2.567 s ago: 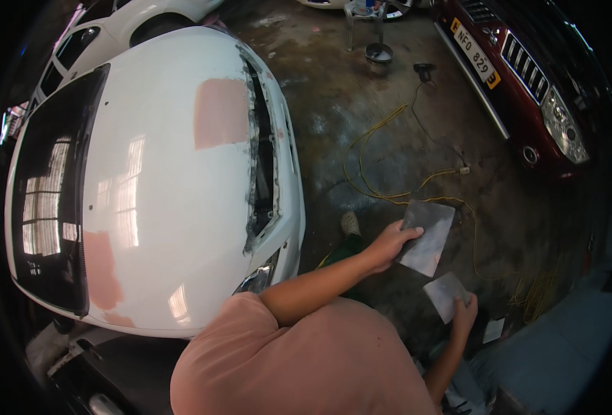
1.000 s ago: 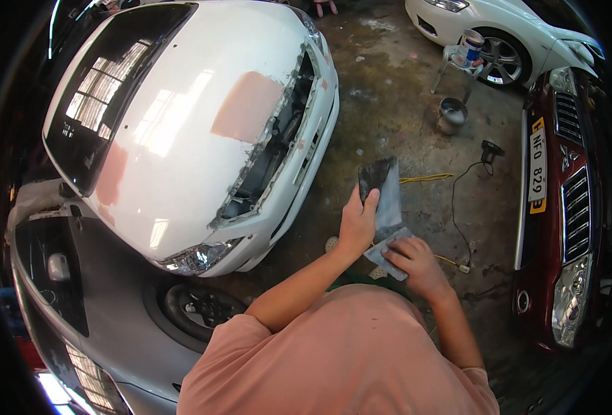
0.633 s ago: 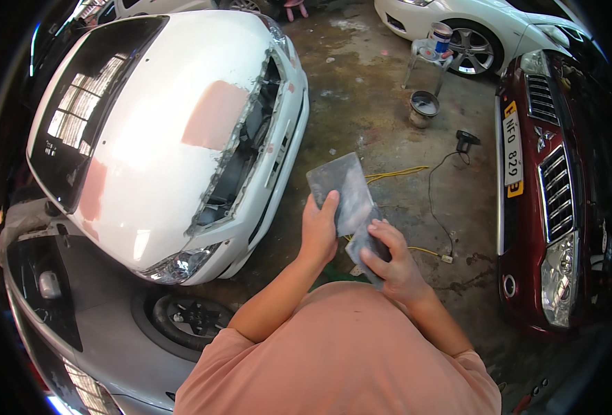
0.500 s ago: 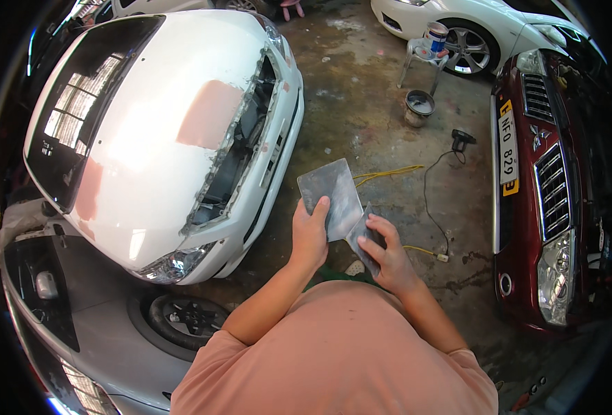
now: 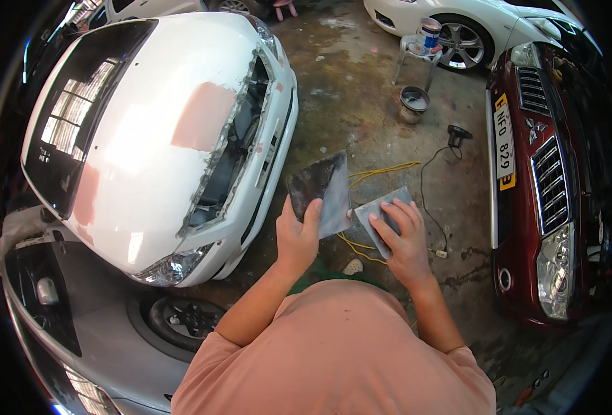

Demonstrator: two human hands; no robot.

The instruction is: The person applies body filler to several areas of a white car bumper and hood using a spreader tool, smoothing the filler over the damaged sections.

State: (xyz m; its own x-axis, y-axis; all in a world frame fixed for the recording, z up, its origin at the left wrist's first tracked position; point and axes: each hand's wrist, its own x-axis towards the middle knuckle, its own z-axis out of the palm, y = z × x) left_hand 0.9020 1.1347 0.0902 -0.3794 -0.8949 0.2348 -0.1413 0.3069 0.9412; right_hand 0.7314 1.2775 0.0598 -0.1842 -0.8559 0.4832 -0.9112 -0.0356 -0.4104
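My left hand grips the lower edge of a thin square metal plate, its thumb on top, its surface smeared dark and pale grey. In my right hand is a smaller flat grey putty spreader, held between fingers on its face and the thumb. The spreader's near corner is close to the plate's right edge; I cannot tell whether they touch. Left of my hands stands a white car, its bonnet bearing a pinkish filler patch and another patch near the windscreen.
On the right is a dark red car front. A can stands on a stool, with a bucket below. A black heat-gun-like tool, its cord and a yellow cable lie on the floor. A grey car sits at lower left.
My hands have moved apart: the plate slightly left, the spreader right and up. Both have turned, so the spreader shows more of its face and the plate looks darker at its left.
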